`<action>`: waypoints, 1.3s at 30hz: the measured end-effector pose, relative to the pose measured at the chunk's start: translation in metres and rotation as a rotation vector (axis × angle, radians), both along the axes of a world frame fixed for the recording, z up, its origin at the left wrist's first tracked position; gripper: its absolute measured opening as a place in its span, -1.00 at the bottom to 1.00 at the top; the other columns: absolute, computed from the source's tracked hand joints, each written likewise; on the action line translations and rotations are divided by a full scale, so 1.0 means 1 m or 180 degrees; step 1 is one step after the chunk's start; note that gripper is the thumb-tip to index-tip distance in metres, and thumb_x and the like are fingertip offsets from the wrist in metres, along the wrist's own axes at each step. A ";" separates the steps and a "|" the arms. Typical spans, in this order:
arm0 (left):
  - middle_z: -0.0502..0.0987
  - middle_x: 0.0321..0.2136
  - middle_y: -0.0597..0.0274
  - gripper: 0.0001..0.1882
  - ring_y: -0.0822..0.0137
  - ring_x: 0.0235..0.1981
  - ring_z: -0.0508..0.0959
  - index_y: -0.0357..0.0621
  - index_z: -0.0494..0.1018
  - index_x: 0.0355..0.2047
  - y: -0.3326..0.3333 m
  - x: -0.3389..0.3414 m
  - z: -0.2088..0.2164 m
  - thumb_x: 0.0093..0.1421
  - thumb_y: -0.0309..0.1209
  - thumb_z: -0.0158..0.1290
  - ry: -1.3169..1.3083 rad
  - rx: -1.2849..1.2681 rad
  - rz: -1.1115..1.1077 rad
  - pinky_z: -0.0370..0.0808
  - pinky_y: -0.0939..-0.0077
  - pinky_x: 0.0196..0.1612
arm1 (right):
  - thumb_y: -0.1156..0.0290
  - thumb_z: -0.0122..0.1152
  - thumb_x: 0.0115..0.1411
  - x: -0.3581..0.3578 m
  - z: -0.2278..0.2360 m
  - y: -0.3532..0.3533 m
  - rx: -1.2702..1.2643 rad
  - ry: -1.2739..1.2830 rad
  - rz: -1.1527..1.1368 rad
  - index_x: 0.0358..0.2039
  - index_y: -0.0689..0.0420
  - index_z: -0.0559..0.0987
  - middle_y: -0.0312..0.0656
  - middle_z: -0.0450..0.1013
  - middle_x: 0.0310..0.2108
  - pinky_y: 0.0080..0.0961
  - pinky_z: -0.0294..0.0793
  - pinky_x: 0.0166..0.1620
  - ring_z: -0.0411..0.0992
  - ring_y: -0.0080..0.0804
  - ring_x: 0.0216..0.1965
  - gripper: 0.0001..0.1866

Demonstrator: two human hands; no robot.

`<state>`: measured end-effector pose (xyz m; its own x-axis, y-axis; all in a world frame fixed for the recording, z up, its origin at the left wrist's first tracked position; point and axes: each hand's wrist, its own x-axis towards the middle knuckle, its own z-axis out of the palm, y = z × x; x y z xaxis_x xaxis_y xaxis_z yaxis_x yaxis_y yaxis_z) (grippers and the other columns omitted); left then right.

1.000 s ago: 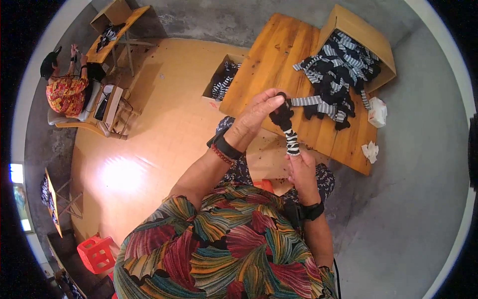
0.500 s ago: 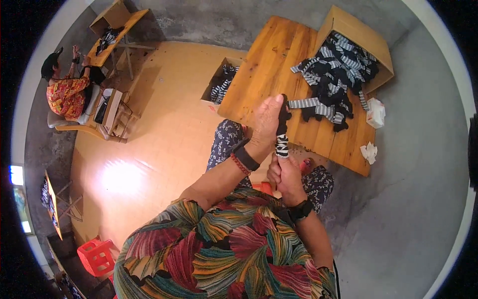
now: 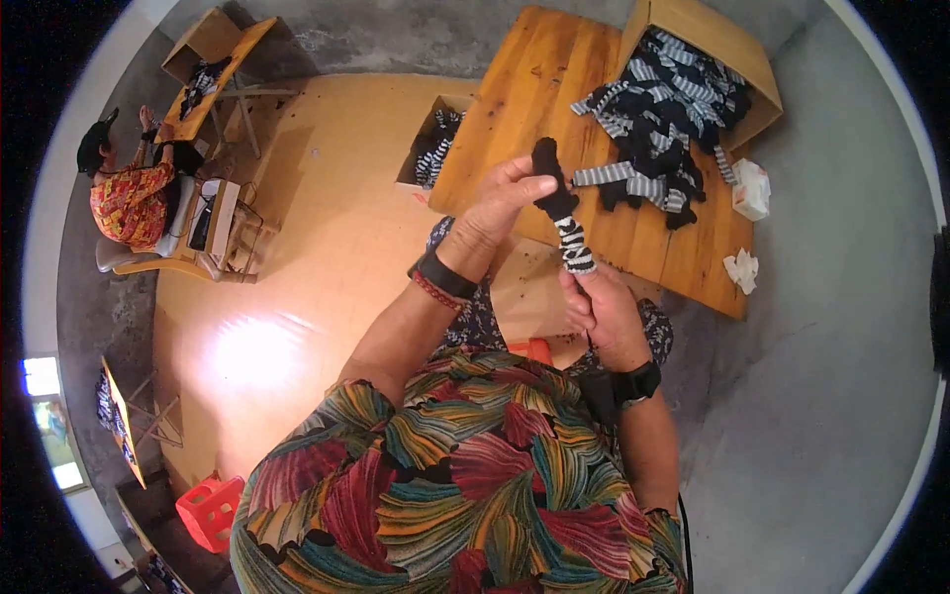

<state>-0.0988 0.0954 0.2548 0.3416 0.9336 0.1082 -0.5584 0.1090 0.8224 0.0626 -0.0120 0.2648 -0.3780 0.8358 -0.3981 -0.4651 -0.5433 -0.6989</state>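
Observation:
In front of my body, over the near edge of the table, a knitted sock [image 3: 573, 243] is stretched between both hands. Its far end is plain black and its near part is bunched, with black and white stripes. My left hand [image 3: 491, 206] is closed around the black end, the thumb lying across it. My right hand [image 3: 610, 307] grips the striped end from below. Whether a rod or tool sits inside the sock is hidden.
A wooden table [image 3: 534, 89] bears a tipped cardboard box [image 3: 767, 104] spilling a heap of black and grey-striped socks [image 3: 658, 148]. Beside it are a white tissue pack [image 3: 751, 192] and a crumpled tissue [image 3: 740, 270]. Another box [image 3: 411, 163] stands left. A co-worker [image 3: 134, 203] sits far left.
The sock has tilted, its black end now up and to the left. My left hand has moved up and left, and my right hand has shifted right and slightly up.

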 end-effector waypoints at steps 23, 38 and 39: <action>0.42 -0.62 0.38 -0.96 0.60 -0.63 0.39 -0.17 0.36 -0.48 0.002 -0.010 0.015 0.07 -0.49 -0.03 0.0705 0.0158 0.0967 0.33 0.75 -0.56 | 0.44 0.11 0.01 0.048 0.011 -0.013 0.1245 -0.2957 -0.1189 -0.47 0.29 0.49 -0.34 0.38 -0.57 -0.68 0.33 -0.45 0.32 -0.62 -0.59 -0.85; 0.51 -0.51 0.18 -0.96 0.43 -0.49 0.51 -0.23 0.37 -0.52 -0.014 0.010 0.009 0.05 -0.56 -0.04 0.0095 -0.0487 0.0206 0.42 0.66 -0.43 | 0.49 0.10 -0.05 0.002 -0.008 -0.012 0.0194 -0.0580 -0.0133 -0.43 0.20 0.48 -0.40 0.39 -0.55 -0.76 0.33 -0.46 0.35 -0.70 -0.55 -0.87; 0.46 -0.55 0.31 -0.99 0.53 -0.56 0.43 -0.20 0.39 -0.50 -0.015 0.010 0.008 0.05 -0.54 -0.02 0.0257 -0.0482 0.0238 0.36 0.72 -0.49 | 0.48 0.09 -0.05 0.004 -0.011 -0.013 0.0257 -0.0648 -0.0058 -0.42 0.18 0.48 -0.41 0.39 -0.55 -0.77 0.30 -0.50 0.33 -0.71 -0.57 -0.87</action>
<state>-0.0888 0.0801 0.2629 0.2726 0.9602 -0.0605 -0.5024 0.1957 0.8422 0.0663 -0.0253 0.2543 -0.2811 0.8741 -0.3961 -0.3192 -0.4744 -0.8204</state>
